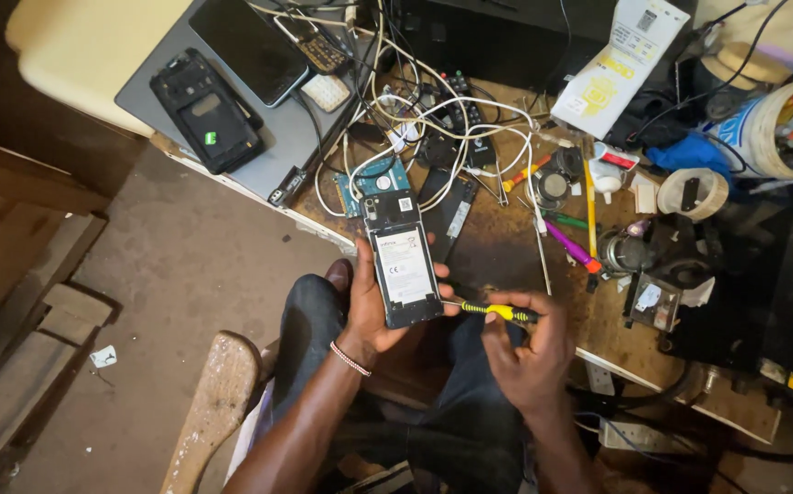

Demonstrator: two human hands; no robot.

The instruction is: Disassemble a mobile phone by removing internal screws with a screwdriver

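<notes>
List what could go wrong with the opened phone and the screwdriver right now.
1. The yellow-and-black-handled screwdriver in the right hand may slip and gouge the open-backed black smartphone.
2. The left hand holds the phone over the lap; loosened parts could fall to the floor.
3. The tangled white cables nearby could snag.

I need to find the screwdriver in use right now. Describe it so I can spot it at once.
Start at the cluttered wooden workbench, then drop to its near edge above the person's lap. There the left hand holds an opened phone with its back cover off. The screwdriver is in the right hand, tip at the phone's lower right edge; its yellow-and-black handle sets it apart from the purple and orange tools lying farther back.
</notes>
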